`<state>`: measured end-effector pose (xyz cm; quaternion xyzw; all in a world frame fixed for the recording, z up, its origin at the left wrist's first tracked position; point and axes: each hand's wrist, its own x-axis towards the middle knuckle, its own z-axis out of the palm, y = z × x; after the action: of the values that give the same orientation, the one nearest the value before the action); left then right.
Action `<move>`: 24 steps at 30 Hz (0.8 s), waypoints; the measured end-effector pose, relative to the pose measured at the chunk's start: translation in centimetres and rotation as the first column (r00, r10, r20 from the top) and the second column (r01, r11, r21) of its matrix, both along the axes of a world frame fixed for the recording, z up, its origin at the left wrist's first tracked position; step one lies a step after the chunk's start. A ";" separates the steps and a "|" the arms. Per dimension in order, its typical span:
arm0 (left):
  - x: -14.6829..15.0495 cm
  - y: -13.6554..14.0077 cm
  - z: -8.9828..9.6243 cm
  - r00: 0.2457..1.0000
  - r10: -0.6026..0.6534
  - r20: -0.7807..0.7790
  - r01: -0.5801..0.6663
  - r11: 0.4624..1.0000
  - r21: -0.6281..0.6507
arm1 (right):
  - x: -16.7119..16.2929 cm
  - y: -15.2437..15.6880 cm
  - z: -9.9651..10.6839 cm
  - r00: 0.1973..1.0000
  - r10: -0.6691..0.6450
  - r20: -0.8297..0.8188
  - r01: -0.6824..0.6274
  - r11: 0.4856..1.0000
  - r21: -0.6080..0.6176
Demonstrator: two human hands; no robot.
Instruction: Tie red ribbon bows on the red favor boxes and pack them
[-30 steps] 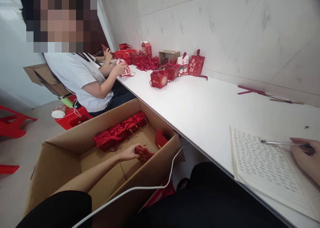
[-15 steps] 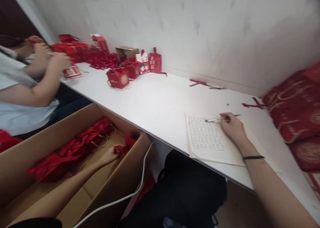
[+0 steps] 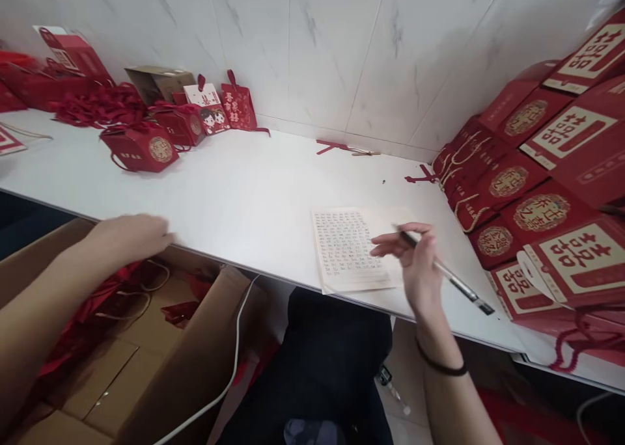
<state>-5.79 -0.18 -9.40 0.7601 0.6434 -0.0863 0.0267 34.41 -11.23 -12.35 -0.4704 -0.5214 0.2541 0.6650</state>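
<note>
My right hand (image 3: 415, 263) is raised just over the table, its fingers closed around a pen (image 3: 461, 285) that slants down to the right. Under and beside it lies a notepad (image 3: 349, 250), its left page filled with rows of small handwriting. At the table's front edge, above a large cardboard carton (image 3: 166, 360), hovers my left hand (image 3: 131, 237). Motion blurs its fingers, and I see nothing held in it. Inside the carton are red bags with cord handles (image 3: 88, 315) and a small red piece (image 3: 180, 311).
Red gift boxes (image 3: 541, 207) are stacked on the right against the wall. Small red boxes (image 3: 139, 147), a pile of red ribbon (image 3: 100, 103) and an open brown box (image 3: 159, 80) stand back left. A white cable (image 3: 237, 341) runs beside the carton.
My left hand has let go of a red piece in the carton and risen to the table edge. My right hand has lifted from the notepad, turning the pen. The view has swung right.
</note>
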 end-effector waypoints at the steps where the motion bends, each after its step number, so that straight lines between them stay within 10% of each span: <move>1: 3.4 0.0 1.9 0.994 -0.049 -0.095 0.057 0.995 0.083 | -1.0 -0.7 -0.7 0.998 0.044 -0.043 -0.045 0.999 -0.023; 3: 10.4 -0.4 4.6 0.975 -0.166 -0.149 0.194 0.962 0.190 | -2.4 -1.5 -2.2 0.996 0.042 -0.078 -0.049 0.994 -0.097; 7: 21.7 0.0 5.4 0.754 -0.645 0.120 0.656 0.748 -0.099 | -3.2 -1.4 -3.6 0.991 -0.086 -0.099 0.052 0.950 -0.309; 10: 26.9 2.4 3.7 0.591 -0.704 0.395 0.807 0.507 -0.303 | -3.1 -1.2 -3.3 0.988 -0.144 -0.057 0.115 0.929 -0.351; 13: 30.1 4.7 2.1 0.606 -0.649 0.461 0.777 0.358 -0.517 | -3.2 -1.1 -2.9 0.985 -0.172 0.005 0.163 0.925 -0.342; 18: 31.1 5.0 0.8 0.633 -0.659 0.406 0.738 0.355 -0.574 | -3.4 -1.4 -2.8 0.978 -0.187 0.098 0.210 0.901 -0.379; 24: 29.6 2.5 1.3 0.695 -0.646 0.316 0.693 0.483 -0.536 | -3.5 -1.8 -2.5 0.927 -0.237 0.291 0.332 0.879 -0.341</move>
<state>23.79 2.35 -8.05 0.8986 0.2286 -0.2682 0.2613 30.95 -13.07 -14.84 -0.6907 -0.4626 0.1914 0.5219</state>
